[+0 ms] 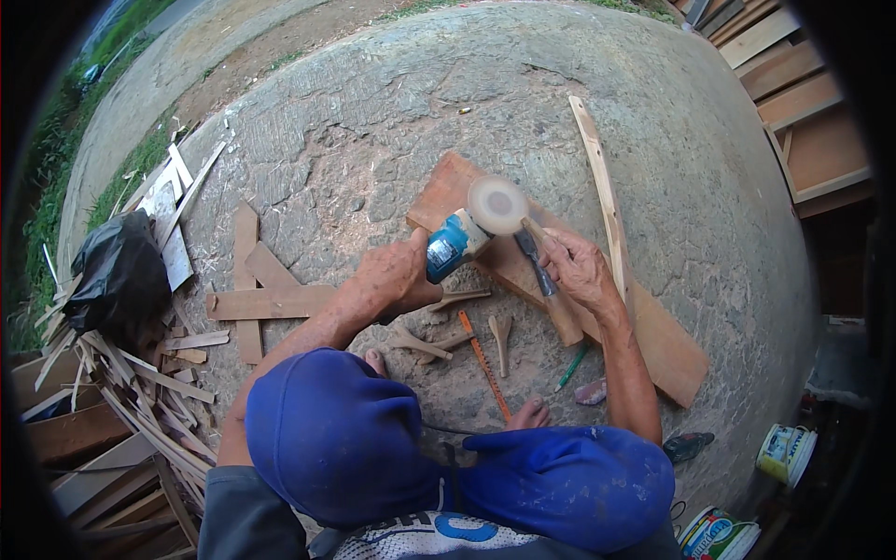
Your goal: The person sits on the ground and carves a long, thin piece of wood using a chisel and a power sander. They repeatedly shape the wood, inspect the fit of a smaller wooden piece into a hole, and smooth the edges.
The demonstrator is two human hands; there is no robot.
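Note:
My left hand (pixel 397 271) is closed round the body of a blue angle grinder (pixel 448 248). The grinder's round, pale sanding disc (pixel 497 204) faces up, above a thick wooden board (pixel 677 359) lying on the ground. My right hand (pixel 577 269) pinches a small wooden piece (pixel 534 230), its far end at the disc's edge; I cannot tell its full shape. Below that hand a chisel with a wooden handle (pixel 563 320) lies across the board. Near my feet lie several carved, forked wooden pieces (pixel 501 343), an orange saw blade (pixel 483 357) and a green pencil (pixel 571 368).
Flat wooden strips (pixel 271 302) lie crossed on the left, near a black plastic bag (pixel 121 266) and heaped scrap wood. A long wooden strip (pixel 602 177) lies beyond my right hand. Buckets (pixel 786 455) stand at the lower right. Wooden panels (pixel 821 145) lean at the upper right.

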